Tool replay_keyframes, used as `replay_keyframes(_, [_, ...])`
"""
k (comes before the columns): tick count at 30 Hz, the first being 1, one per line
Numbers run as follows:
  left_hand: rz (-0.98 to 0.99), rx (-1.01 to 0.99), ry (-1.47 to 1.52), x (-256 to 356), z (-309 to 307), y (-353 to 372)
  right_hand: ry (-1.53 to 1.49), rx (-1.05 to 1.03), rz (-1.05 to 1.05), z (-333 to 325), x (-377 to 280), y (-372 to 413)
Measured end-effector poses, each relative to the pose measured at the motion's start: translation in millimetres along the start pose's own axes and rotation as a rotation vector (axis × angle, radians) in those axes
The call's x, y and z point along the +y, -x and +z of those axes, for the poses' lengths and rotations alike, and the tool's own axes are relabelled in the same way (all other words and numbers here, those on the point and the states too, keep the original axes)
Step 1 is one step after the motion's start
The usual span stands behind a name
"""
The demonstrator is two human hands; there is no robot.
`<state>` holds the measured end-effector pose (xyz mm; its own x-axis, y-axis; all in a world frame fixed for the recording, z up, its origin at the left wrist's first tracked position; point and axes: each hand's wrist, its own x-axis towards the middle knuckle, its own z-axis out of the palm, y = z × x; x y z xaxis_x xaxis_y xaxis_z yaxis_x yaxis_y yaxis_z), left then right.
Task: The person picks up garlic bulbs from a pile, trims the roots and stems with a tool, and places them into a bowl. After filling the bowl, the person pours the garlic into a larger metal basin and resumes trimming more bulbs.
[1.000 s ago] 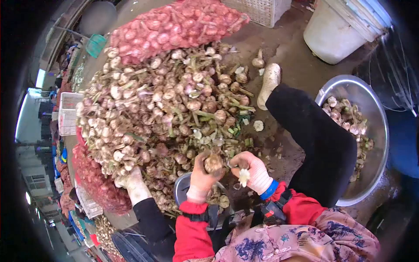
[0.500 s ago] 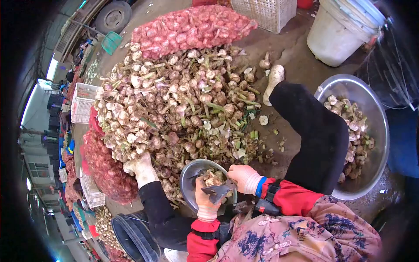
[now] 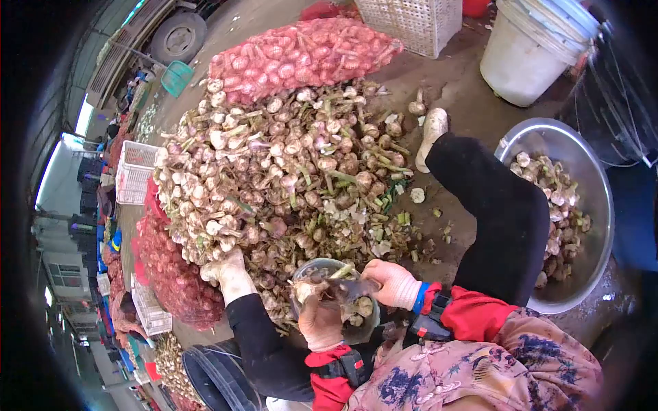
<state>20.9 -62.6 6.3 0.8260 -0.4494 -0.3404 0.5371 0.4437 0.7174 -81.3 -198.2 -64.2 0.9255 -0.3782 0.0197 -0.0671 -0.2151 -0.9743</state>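
Observation:
My left hand [image 3: 321,322], gloved, is closed around a garlic bulb [image 3: 308,289] whose stem points right, over a metal bowl [image 3: 370,326] that holds other bulbs. My right hand [image 3: 392,282], also gloved, is wrapped round a dark metal blade tool [image 3: 351,288]. The blade reaches left across the bowl towards the bulb and its stem; whether it touches them is blurred. Just beyond the bowl lies a big heap of garlic [image 3: 274,171] with long stems, and cut stem pieces [image 3: 404,219] lie at its right edge.
A large steel basin [image 3: 598,226] with garlic stands at the right, beside my bent leg [image 3: 500,205]. Red net sacks [image 3: 301,58] lie behind and left of the heap. A white bucket [image 3: 524,61], white crates [image 3: 411,24] and a dark bucket [image 3: 212,377] stand around.
A bulb with its stem now shows in my left hand, and the blade has moved slightly right and up. The whole view has shifted a little.

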Motion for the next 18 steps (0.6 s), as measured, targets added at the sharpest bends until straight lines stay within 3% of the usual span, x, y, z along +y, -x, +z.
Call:
replay_keyframes(2, [-0.071, 0.113, 0.106, -8, -6, 3, -0.003, 0.011, -0.044, 0, -2, -4])
replay_keyframes(4, [0.050, 0.206, -0.187, -19, -18, 2, -0.018, 0.025, -0.112, 2, 0, -8])
replay_keyframes(7, [-0.057, 0.318, -0.272, -28, -24, 2, -0.069, 0.055, -0.115, 11, 30, -11])
replay_keyframes(8, [-0.060, 0.321, -0.278, -25, -22, 5, -0.035, -0.115, 0.209, 8, 44, -10])
replay_keyframes(9, [-0.117, 0.136, -0.133, -19, -12, 5, 0.003, -0.282, 0.523, 1, 65, -12])
replay_keyframes(10, [-0.172, -0.047, 0.010, -11, -4, 5, 0.046, -0.178, 0.616, 16, 111, -4])
replay_keyframes(11, [-0.220, -0.225, 0.154, -6, -1, 4, 0.126, -0.194, 0.697, 10, 116, -9])
replay_keyframes(13, [-0.299, -0.058, -0.254, -6, -37, -6, -0.001, -0.052, 0.712, 10, 112, -16])
replay_keyframes(15, [-0.239, -0.143, -0.887, -17, -102, -37, -0.010, -0.016, 0.737, 1, 86, -25])
replay_keyframes(16, [-0.181, -0.075, -1.217, -10, -79, -43, -0.018, 0.021, 0.763, -1, 75, -28])
replay_keyframes(18, [-0.126, 0.031, -1.287, -6, -83, -83, -0.046, 0.046, 0.760, 0, 67, -29])
